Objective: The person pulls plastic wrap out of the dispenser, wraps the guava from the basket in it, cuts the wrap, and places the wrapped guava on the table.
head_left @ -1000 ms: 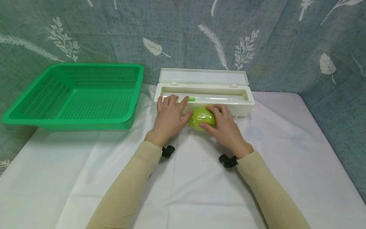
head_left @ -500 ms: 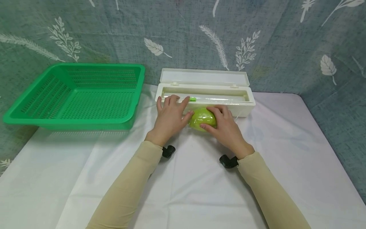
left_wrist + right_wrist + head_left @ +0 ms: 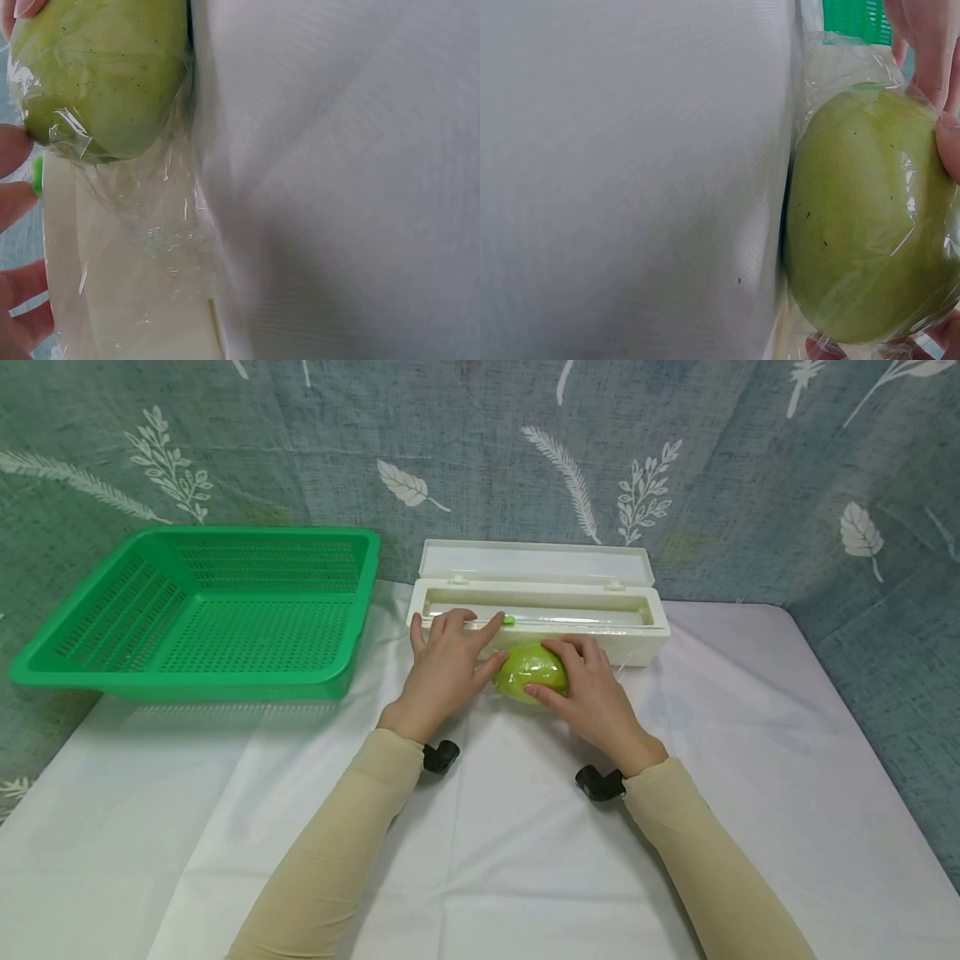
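A green mango [image 3: 534, 670] in clear cling film [image 3: 161, 217] rests against the front of a long white cling film box [image 3: 637, 645], whose lid [image 3: 536, 562] stands raised. My right hand [image 3: 596, 697] grips the mango from its right side, thumb in front and fingers behind. My left hand [image 3: 444, 672] has its fingers spread over the box's front edge. Its index fingertip touches a small green slider cutter [image 3: 509, 620] on that edge, while the thumb reaches the mango's left side. In the left wrist view, film stretches from the mango across the box front.
A green plastic basket [image 3: 330, 677] stands at the left, beside the box. White cloth [image 3: 487, 860] covers the table. Behind it hangs a grey-green curtain [image 3: 480, 443] with white leaf prints. A black wrist camera [image 3: 600, 782] sits at the right wrist.
My left index fingertip has shifted slightly right and covers more of the green slider cutter. My right hand and the mango stay in place.
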The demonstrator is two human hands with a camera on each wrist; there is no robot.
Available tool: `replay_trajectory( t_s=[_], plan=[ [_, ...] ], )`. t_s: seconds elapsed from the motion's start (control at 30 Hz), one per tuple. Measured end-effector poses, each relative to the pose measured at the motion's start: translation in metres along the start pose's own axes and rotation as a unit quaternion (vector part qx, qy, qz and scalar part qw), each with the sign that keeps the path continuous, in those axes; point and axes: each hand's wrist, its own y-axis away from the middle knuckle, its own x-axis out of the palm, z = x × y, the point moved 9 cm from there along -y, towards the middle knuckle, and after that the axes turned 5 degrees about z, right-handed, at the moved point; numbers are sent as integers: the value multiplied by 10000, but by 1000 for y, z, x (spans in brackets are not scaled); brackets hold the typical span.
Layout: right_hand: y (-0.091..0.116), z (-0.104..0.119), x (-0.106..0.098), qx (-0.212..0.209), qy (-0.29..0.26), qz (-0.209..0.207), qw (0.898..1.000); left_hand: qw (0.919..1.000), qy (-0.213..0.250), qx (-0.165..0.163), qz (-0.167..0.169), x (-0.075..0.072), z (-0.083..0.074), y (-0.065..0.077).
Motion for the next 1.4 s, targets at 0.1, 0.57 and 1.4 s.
replay_trajectory(
  t_s=[0.1, 0.57, 1.4],
  plan=[
    [0, 0, 0, 27, -6, 13, 10000, 10000, 0, 11, 32, 1, 1, 0],
    [0, -1, 1, 25, -32, 39, 10000, 9997, -33, -89, 228, 8, 0, 1],
    [0, -1, 1, -36, -10, -22, 10000, 9986, -5, -214, 488, 12, -1, 1]
  ],
)
